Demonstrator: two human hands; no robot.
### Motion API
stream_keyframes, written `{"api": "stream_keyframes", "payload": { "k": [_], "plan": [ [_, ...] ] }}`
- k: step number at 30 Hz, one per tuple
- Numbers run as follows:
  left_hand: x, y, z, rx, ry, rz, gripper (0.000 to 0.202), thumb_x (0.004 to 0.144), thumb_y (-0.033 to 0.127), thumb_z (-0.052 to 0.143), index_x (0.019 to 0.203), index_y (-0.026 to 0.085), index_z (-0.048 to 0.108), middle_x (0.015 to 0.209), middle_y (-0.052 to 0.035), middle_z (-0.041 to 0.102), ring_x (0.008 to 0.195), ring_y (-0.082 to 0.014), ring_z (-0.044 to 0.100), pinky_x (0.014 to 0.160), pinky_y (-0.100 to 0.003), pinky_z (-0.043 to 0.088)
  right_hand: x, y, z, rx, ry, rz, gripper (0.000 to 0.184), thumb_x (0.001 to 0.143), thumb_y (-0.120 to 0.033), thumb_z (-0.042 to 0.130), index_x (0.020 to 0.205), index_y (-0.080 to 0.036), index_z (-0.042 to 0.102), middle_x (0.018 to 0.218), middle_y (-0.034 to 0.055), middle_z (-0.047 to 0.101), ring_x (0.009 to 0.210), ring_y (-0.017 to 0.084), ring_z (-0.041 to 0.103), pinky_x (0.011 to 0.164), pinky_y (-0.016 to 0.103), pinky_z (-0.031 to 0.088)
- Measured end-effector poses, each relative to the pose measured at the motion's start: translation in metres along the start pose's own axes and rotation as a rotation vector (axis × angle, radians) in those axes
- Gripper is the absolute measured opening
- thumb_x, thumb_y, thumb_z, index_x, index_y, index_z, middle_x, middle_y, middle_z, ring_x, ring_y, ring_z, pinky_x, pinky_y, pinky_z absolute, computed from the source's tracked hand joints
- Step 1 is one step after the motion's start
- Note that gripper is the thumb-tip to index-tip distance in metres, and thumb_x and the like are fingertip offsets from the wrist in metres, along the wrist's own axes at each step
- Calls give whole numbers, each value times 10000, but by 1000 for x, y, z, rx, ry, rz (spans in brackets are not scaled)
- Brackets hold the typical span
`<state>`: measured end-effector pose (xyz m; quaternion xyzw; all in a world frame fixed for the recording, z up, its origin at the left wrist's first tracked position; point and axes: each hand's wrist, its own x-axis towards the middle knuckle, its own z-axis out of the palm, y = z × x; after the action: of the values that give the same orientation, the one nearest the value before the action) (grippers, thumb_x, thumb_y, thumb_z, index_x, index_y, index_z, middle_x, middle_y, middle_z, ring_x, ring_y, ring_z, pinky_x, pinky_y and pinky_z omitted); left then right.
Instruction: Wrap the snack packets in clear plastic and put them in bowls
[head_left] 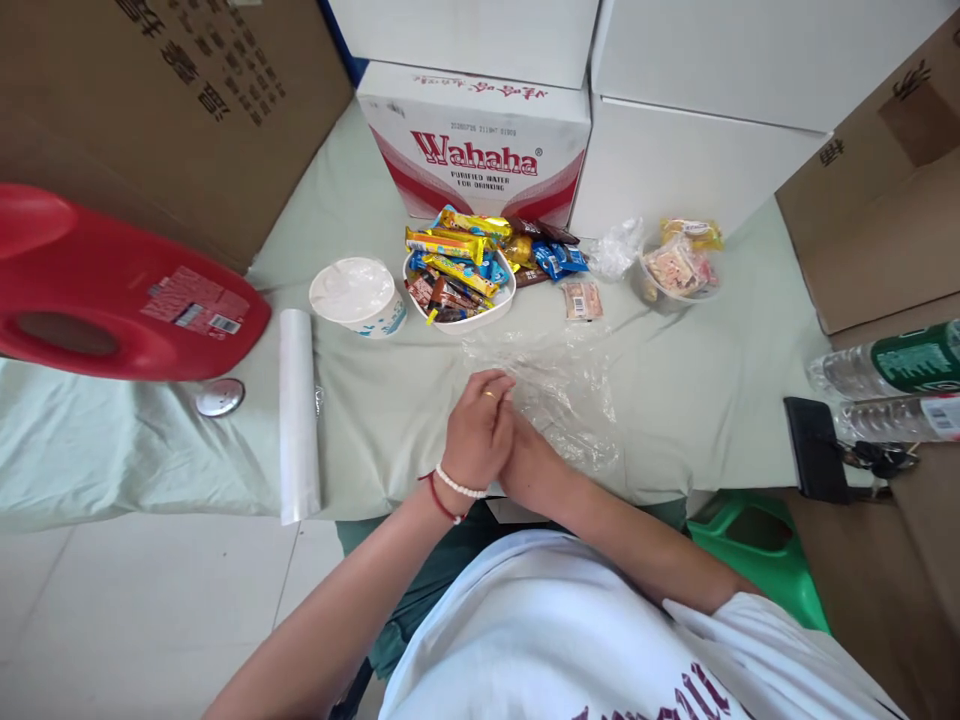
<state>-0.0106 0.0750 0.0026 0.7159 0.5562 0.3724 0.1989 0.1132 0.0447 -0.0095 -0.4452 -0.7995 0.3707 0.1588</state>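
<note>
Clasping the right hand (pixel 534 468), the left hand (pixel 477 432) has its fingers curled — the right's are mostly hidden, so I cannot tell their state — while the clear plastic bag (pixel 581 400) lies spread just beyond and rightward, nearer the right hand.

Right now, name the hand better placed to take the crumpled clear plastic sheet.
Probably the right hand: the plastic sheet spreads mostly rightward. The two hands are clasped together, with the left hand farther left.
</note>
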Motion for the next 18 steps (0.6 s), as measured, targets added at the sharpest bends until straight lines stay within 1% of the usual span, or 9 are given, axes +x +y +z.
{"api": "stream_keyframes", "payload": {
  "k": [2,4,7,8,10,13,15,16,18],
  "plan": [
    [0,-10,10,46,-118,7,417,1048,343,364,1250,173,687,1356,-154,668,1314,-257,596,1129,-452,467,-4,2,-2,-9,0,-18,419,944,-131,533,1356,-149,609,1376,203,585,1246,344,540,1117,552,442],
    [-1,-26,15,170,-201,-12,476,1057,364,323,1341,166,651,1462,-167,621,1444,-302,494,1205,-552,361,-15,9,-7,14,2,-28,401,935,-186,593,1333,-143,623,1446,210,538,1273,340,540,1127,561,445],
    [-10,-46,10,346,-308,53,537,1052,396,353,1523,189,506,1620,-157,467,1552,-322,349,1259,-613,194,-43,30,-21,196,98,11,358,964,-280,589,1310,-199,632,1535,186,459,1248,285,589,1073,508,509],
    [-14,-51,6,382,-339,91,572,1046,422,378,1566,195,451,1654,-157,410,1567,-321,322,1269,-610,158,-54,40,-27,277,158,66,342,967,-317,589,1292,-222,637,1533,177,459,1179,262,631,1022,486,542],
    [-22,-57,-4,427,-387,149,653,1027,496,421,1610,205,379,1688,-166,331,1578,-324,300,1278,-608,110,-76,62,-42,447,296,240,324,948,-404,620,1233,-251,647,1429,158,547,982,219,690,916,454,584],
    [-29,-64,-16,439,-441,216,779,984,619,461,1631,204,334,1696,-183,293,1568,-343,320,1279,-623,61,-98,97,-74,624,497,546,369,893,-506,671,1145,-238,644,1077,99,692,835,208,693,862,433,584],
    [-31,-68,-20,436,-459,247,856,955,684,472,1638,192,316,1696,-191,285,1565,-354,322,1279,-627,45,-94,116,-101,578,603,662,370,869,-531,670,1063,-216,649,928,73,690,815,217,674,825,413,577],
    [-31,-70,-21,438,-465,255,887,942,708,475,1639,184,311,1697,-193,278,1566,-359,318,1279,-628,38,-85,123,-115,491,640,675,359,866,-532,658,1018,-208,651,913,74,686,811,218,659,803,403,571],
    [-31,-70,-22,450,-483,256,935,921,739,483,1640,168,306,1702,-197,259,1570,-369,304,1277,-634,26,-52,132,-140,228,658,640,345,881,-519,614,1001,-199,656,959,88,690,856,230,636,806,400,554]
  ]
}}
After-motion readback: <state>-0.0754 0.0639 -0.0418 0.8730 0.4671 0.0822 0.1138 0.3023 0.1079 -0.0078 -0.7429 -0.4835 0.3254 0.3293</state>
